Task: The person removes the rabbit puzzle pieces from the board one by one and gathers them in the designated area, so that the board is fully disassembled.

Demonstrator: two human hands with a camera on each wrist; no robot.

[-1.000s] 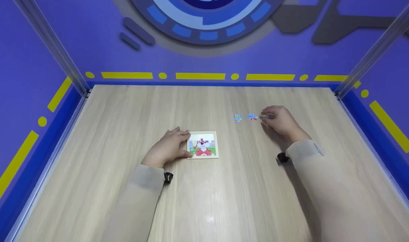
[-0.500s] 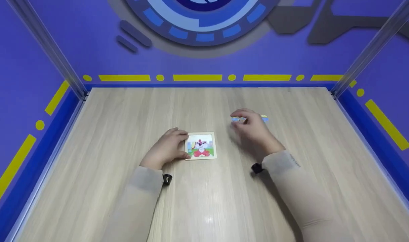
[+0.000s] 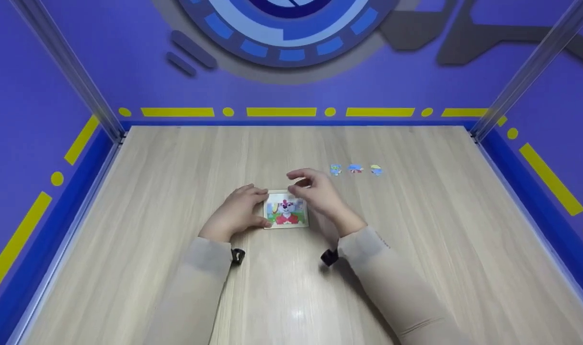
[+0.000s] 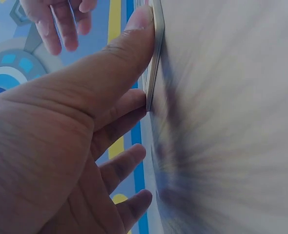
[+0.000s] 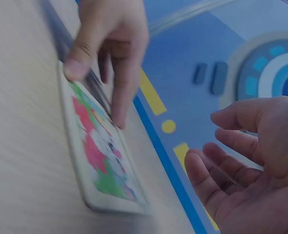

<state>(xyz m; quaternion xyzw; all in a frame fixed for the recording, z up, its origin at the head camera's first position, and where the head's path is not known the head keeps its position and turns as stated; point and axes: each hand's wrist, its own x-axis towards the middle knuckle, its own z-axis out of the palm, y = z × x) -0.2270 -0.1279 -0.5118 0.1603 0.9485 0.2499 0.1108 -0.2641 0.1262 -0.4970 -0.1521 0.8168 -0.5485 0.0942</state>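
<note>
A small square puzzle board (image 3: 287, 214) with a cartoon animal picture lies flat on the wooden table (image 3: 176, 191). My left hand (image 3: 253, 206) grips its left edge between thumb and fingers; the left wrist view shows the thumb (image 4: 139, 29) pressed against the board's thin rim (image 4: 156, 53). My right hand (image 3: 300, 183) hovers just above the board's far right corner with loosely bent fingers and holds nothing; the right wrist view shows its bare palm (image 5: 241, 170) beside the board (image 5: 102, 165). Three small loose pieces (image 3: 355, 168) lie in a row to the far right.
Purple walls with yellow stripes enclose the table on three sides. Metal posts (image 3: 521, 76) stand at the far corners. Bare wood surrounds the board, with wide room at the left and front.
My right hand has left the row of loose pieces and moved left to hover over the board. The third piece now lies free in the row. My left hand has stayed on the board.
</note>
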